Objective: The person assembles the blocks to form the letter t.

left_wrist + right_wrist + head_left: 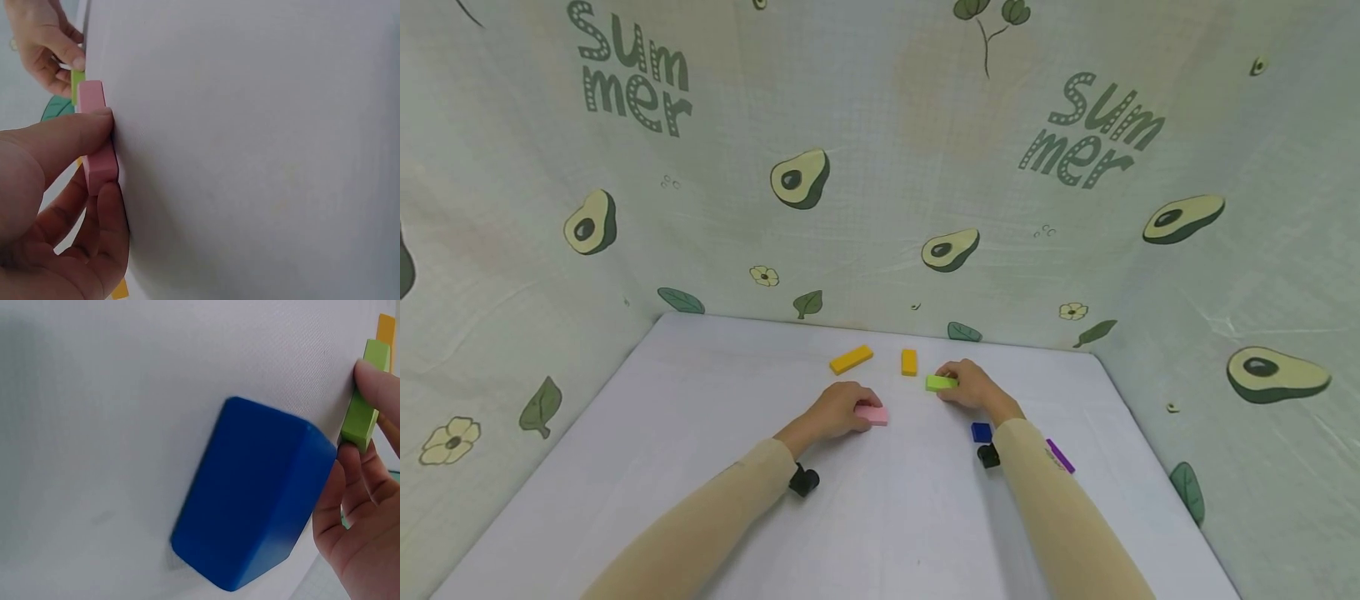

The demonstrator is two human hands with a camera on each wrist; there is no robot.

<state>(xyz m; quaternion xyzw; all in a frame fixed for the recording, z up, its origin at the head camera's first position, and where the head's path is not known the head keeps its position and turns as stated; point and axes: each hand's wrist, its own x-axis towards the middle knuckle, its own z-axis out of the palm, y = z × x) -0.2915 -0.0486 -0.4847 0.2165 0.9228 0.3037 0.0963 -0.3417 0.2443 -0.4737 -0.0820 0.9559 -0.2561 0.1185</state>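
Observation:
My left hand [837, 409] pinches a pink block [872, 415] between thumb and fingers, low over the white tabletop. In the left wrist view the thumb lies along the side of that pink block [97, 140]. To the right, my right hand [967, 385] holds a light green block [941, 383] by its right part. The right wrist view shows the thumb on one face of the green block [367, 394] and fingers around its end. A blue block [981, 432] lies nearer me, beside the right forearm, and looms large in the right wrist view.
Two yellow-orange blocks, one slanted [852, 359] and one upright in view [909, 362], lie beyond the hands. A thin purple block [1061, 456] rests right of the right sleeve. Patterned cloth [880, 208] walls in the white table [715, 367] at back and sides.

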